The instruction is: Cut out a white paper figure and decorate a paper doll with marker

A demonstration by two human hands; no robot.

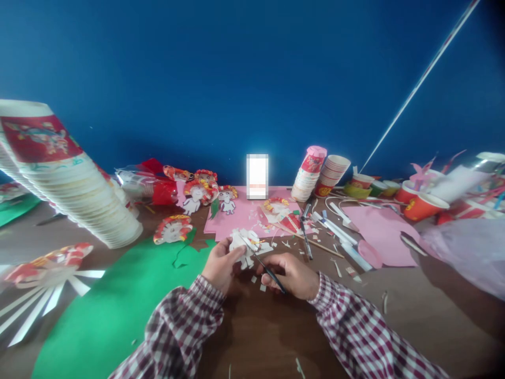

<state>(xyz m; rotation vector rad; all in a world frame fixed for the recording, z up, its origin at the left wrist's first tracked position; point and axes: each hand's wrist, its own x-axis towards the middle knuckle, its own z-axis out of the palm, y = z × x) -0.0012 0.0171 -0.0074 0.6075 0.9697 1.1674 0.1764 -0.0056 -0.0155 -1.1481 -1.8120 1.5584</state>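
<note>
My left hand (222,263) pinches a white paper cut-out (246,258) between thumb and fingers, above the brown table. My right hand (294,275) is closed around black-handled scissors (272,273). Their thin tip points up and left and lies across the cut-out; part of the handle is hidden by my fingers. Small paper scraps (262,288) lie under and beside my hands. Beyond the cut-out, a ring-shaped paper piece in red and yellow (276,203) rests on pink paper sheets (215,223).
Stacked paper cups (74,179) lean at the left, beside green paper (118,305) and decorated cut-outs (172,229). More cup stacks (310,173) stand at the back. A pen (306,239), a wooden stick (315,242), white strips and orange cups (424,206) are to the right.
</note>
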